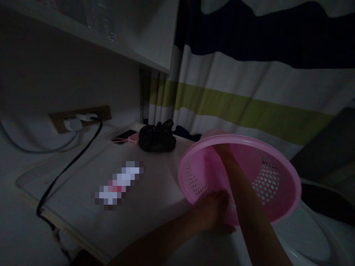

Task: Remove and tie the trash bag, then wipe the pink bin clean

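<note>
Inside the pink basket (255,159), right hand (222,148) half-hidden.

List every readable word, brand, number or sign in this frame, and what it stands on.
Readable text: none.
Pixelated item: blurred out; any text is unreadable.
Pink basket, black bag, white plug: no lettering can be made out in the dim light.
</note>
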{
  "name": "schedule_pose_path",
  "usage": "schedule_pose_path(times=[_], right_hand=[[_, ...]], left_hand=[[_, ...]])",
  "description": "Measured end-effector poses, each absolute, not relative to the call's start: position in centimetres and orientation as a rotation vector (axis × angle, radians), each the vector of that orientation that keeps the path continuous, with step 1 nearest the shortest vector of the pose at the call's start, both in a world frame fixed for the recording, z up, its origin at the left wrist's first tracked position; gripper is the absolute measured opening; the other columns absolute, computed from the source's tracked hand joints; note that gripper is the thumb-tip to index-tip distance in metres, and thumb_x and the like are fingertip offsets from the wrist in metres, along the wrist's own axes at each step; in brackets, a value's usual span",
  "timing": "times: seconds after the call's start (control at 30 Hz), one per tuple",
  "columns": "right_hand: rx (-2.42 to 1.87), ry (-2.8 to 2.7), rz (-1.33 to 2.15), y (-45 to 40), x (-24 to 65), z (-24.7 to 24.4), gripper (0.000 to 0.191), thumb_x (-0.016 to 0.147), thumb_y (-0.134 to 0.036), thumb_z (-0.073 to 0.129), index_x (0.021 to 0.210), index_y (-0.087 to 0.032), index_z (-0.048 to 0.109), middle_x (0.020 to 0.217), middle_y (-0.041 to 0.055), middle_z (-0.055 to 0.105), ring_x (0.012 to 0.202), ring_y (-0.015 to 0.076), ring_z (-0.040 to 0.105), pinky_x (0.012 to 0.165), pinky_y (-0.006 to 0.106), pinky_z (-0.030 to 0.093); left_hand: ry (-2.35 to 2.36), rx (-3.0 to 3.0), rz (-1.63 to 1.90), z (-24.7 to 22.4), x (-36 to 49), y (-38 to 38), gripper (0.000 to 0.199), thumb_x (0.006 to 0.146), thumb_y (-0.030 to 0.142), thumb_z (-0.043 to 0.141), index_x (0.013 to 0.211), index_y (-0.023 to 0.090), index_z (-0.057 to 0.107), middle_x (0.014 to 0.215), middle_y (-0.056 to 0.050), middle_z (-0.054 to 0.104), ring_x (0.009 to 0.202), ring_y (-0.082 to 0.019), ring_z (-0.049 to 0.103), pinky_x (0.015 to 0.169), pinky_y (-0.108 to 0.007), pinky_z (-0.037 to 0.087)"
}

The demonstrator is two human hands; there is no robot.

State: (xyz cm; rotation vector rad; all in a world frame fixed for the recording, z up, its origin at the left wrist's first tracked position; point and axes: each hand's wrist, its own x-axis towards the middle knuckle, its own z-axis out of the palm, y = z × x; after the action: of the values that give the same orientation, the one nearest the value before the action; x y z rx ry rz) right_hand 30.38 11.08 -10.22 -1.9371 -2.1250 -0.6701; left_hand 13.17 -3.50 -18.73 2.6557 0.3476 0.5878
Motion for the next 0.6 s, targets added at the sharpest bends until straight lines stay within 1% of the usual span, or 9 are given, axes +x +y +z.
schedule_pose_path(times=[0.07, 0.1, 0.17, 0.23, 0.27, 0.33, 0.43, 0.6], right_hand=[[-1.971, -2.186, -0.703, 11.2, 30.1, -11.0, 0.032, 0.088, -0.035, 0.052, 0.114, -0.017, 0.053, 0.114, 0.007, 0.055, 0.097, 0.0182, 0.056, 0.082, 0.04, 0.048], [-1.985, -2.225, -0.718, 11.0, 29.9, -11.6, 0.03, 0.088, -0.031, 0.051, 0.113, -0.015, 0.053, 0.113, 0.0081, 0.055, 0.098, 0.019, 0.056, 0.082, 0.04, 0.048], [-1.995, -2.317, -0.729, 10.5, 29.6, -13.1, 0.023, 0.088, -0.018, 0.048, 0.107, -0.011, 0.057, 0.108, 0.0117, 0.058, 0.096, 0.0201, 0.056, 0.079, 0.037, 0.048], [-1.98, -2.422, -0.72, 9.8, 29.2, -14.7, 0.024, 0.083, -0.007, 0.045, 0.1, -0.008, 0.061, 0.101, 0.0149, 0.061, 0.092, 0.0206, 0.056, 0.074, 0.033, 0.047], [-1.966, -2.466, -0.715, 9.5, 29.1, -15.4, 0.025, 0.081, -0.004, 0.044, 0.098, -0.009, 0.062, 0.099, 0.0154, 0.061, 0.09, 0.0204, 0.056, 0.072, 0.032, 0.047], [-1.939, -2.517, -0.715, 9.2, 28.8, -16.2, 0.027, 0.079, -0.004, 0.043, 0.097, -0.01, 0.063, 0.099, 0.0153, 0.062, 0.088, 0.0206, 0.056, 0.07, 0.031, 0.047], [-1.909, -2.512, -0.726, 9.5, 28.8, -15.8, 0.029, 0.079, -0.005, 0.041, 0.096, -0.011, 0.063, 0.098, 0.015, 0.062, 0.089, 0.0222, 0.055, 0.068, 0.033, 0.047], [-1.916, -2.312, -0.716, 9.9, 29.2, -13.6, 0.03, 0.084, -0.012, 0.037, 0.096, -0.016, 0.063, 0.092, 0.0128, 0.063, 0.089, 0.0246, 0.054, 0.075, 0.039, 0.045]], left_hand=[[0.341, 2.669, 0.615, -18.7, 13.2, -3.5, 0.092, 0.071, 0.056, 0.06, 0.139, 0.008, 0.021, 0.139, -0.019, 0.037, 0.125, -0.033, 0.04, 0.102, -0.044, 0.035], [0.34, 2.679, 0.621, -18.6, 13.2, -3.5, 0.092, 0.071, 0.056, 0.06, 0.138, 0.007, 0.022, 0.137, -0.02, 0.039, 0.124, -0.033, 0.041, 0.102, -0.044, 0.035], [0.336, 2.704, 0.604, -18.4, 13.3, -3.5, 0.088, 0.072, 0.056, 0.06, 0.136, 0.006, 0.027, 0.134, -0.02, 0.043, 0.122, -0.033, 0.043, 0.102, -0.043, 0.035], [0.338, 2.728, 0.575, -18.3, 13.3, -3.5, 0.082, 0.072, 0.054, 0.059, 0.134, 0.006, 0.032, 0.132, -0.02, 0.045, 0.121, -0.033, 0.044, 0.101, -0.043, 0.036], [0.336, 2.74, 0.561, -18.2, 13.3, -3.5, 0.08, 0.072, 0.053, 0.06, 0.132, 0.006, 0.034, 0.131, -0.019, 0.046, 0.12, -0.034, 0.044, 0.101, -0.043, 0.036], [0.321, 2.753, 0.55, -18.1, 13.3, -3.4, 0.078, 0.071, 0.052, 0.062, 0.13, 0.008, 0.037, 0.13, -0.018, 0.047, 0.12, -0.034, 0.045, 0.101, -0.044, 0.036], [0.311, 2.733, 0.572, -18.2, 13.2, -3.2, 0.081, 0.069, 0.052, 0.064, 0.132, 0.01, 0.036, 0.131, -0.017, 0.047, 0.118, -0.034, 0.047, 0.101, -0.043, 0.037], [0.38, 2.702, 0.55, -18.6, 12.9, -3.2, 0.086, 0.068, 0.051, 0.064, 0.136, 0.012, 0.028, 0.135, -0.017, 0.043, 0.121, -0.033, 0.044, 0.101, -0.043, 0.037]])
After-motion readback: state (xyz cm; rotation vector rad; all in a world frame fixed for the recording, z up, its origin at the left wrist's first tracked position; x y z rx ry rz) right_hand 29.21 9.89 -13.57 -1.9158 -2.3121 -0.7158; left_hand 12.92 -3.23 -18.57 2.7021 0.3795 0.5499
